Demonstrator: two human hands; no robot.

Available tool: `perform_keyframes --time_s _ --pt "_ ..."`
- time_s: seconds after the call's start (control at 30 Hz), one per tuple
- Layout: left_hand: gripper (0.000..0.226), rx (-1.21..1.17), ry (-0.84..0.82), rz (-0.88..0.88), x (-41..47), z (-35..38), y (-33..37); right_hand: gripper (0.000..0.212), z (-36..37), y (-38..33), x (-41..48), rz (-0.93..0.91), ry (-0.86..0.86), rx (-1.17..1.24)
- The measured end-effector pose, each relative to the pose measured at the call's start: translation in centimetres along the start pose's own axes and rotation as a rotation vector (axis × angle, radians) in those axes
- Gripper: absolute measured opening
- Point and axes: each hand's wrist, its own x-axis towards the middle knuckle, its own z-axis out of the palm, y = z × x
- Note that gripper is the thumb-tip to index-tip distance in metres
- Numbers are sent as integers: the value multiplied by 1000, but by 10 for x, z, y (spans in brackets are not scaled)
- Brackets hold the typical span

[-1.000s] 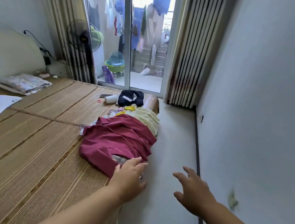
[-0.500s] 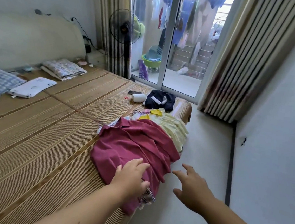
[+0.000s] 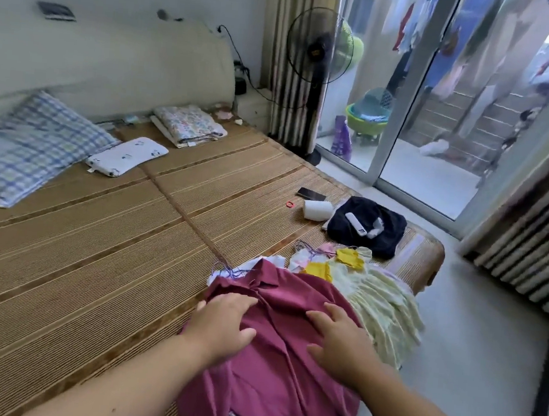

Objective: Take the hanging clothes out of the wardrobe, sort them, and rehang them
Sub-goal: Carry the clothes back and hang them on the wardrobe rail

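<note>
A: On the woven bamboo bed mat (image 3: 94, 275), near edge: maroon collared cotton shirt (image 3: 272, 367), collar away, lower part draping off the side.
B: Hands?
A: Left hand (image 3: 223, 326) and right hand (image 3: 341, 343) both laid on it, fingers (image 3: 330, 312) spread apart, gripping nothing. Likely flattening it for sorting.
B: Neighbours?
A: Pale yellow ruffled dress (image 3: 384, 307) touching, partly underneath. Dark navy cloth bundle (image 3: 377, 236) farther off. Wardrobe not visible.

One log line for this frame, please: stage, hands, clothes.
stage: sorting clothes on bed mat | left hand: rests open on maroon shirt | right hand: rests open on maroon shirt | beside: pale yellow dress
</note>
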Motion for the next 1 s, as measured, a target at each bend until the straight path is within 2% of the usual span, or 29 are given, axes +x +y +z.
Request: perform_keyframes --time_s 0.3,0.47,0.67,0.83,0.93,1.0 --pt "59 -31 58 -474 115 16 -21 67 -35 45 217 -314 -285 -147" --pt "58 -154 104 -632 163 39 -19 72 -38 53 305 -424 -359 -198" --pt "58 -186 89 -733 206 93 -53 71 37 41 384 -492 -447 -182" --pt "59 -210 83 -743 247 153 -103 65 127 21 448 -644 -343 -187" --pt "60 -246 89 -730 277 188 -132 74 174 8 491 -570 -383 -211" --pt "61 -229 105 -721 292 210 -149 74 199 1 518 -498 -411 -216"
